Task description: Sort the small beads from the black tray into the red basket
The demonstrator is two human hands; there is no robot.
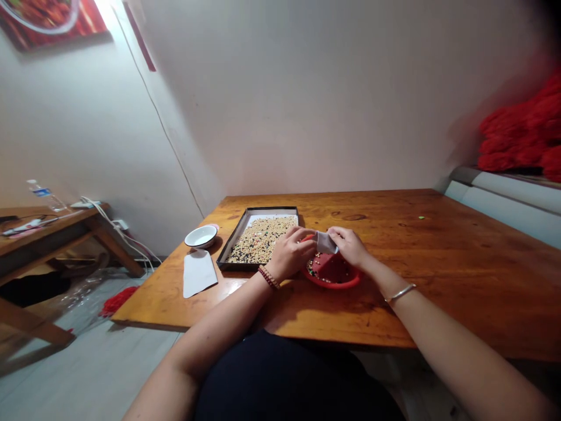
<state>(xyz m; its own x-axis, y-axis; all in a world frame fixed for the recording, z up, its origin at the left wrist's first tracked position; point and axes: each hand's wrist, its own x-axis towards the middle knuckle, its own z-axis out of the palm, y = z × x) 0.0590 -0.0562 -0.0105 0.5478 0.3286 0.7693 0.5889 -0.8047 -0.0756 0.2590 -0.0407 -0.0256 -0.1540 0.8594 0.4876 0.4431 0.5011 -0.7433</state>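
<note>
A small pale pouch (326, 242) is stretched between my two hands, just above a red plastic bowl (335, 285). The fingers of my left hand (294, 250) are bent together at the pouch's left edge. My right hand (349, 245) pinches its right side between thumb and fingers. Multicoloured beads (316, 270) lie in the left part of the bowl, around a raised red shape inside it. To the left of the bowl, a black-edged shallow tray (239, 266) holds many cream, dark and coloured beads (263, 237).
A white dark-rimmed bowl (200, 237) and a white card (199, 275) lie left of the tray on the wooden table (421, 263). A small green bit (421, 217) lies far right. Another table (48, 234) with a water bottle (46, 195) stands left; red bundles (521, 131) are piled right.
</note>
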